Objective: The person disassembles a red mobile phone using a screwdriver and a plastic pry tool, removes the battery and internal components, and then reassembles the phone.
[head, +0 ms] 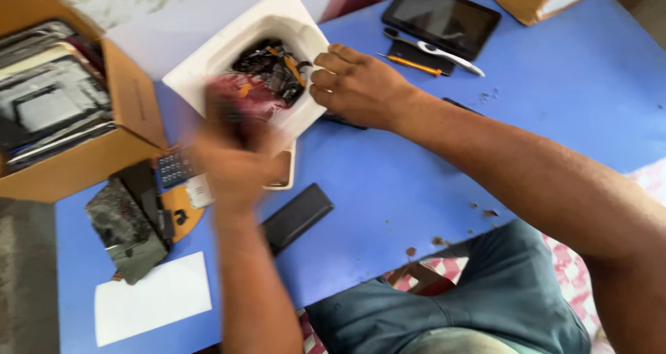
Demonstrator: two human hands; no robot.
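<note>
Right hand (357, 85) curled closed on the rim of the white tray (208, 66) near the worktop's far edge, steadying it. Left hand (232, 156) blurred over the small parts (272, 66); grip unreadable. Best keep the tray pinned while picking.

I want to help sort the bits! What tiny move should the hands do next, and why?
Probably steady first: the left hand is motion-blurred at the white tray, while the right hand grips its rim beside the tangled black parts. Holding it still should make picking easier.
</note>
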